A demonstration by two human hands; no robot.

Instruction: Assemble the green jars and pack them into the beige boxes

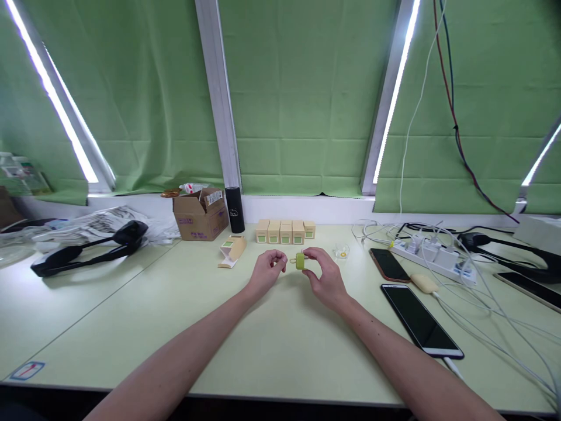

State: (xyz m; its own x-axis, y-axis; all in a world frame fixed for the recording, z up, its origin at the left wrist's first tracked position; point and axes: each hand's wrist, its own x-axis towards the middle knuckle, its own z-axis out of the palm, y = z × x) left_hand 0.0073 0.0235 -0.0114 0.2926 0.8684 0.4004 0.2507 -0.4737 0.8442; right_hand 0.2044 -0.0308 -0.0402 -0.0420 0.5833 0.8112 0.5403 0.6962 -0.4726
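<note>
Pale green table [272,356], near edge: left hand [265,272] curled loosely, fingertips pinching the small loop of a green case [300,261]; right hand [324,278] gripping that case just above the tabletop. Mid-surface: opened carton [232,250], two phones [419,318], power strip [433,254] with tangled cables. Far edge: row of small boxes [286,231], black cylinder [235,209], cardboard box [200,216], then green blinds [302,93] over the windows.

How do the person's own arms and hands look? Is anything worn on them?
Both forearms are bare as far as the picture shows: no sleeves reach into view. The left hand and the right hand wear no gloves. No watch, bracelet or ring is visible on the wrists or fingers, though the fingers are small in this view.
</note>
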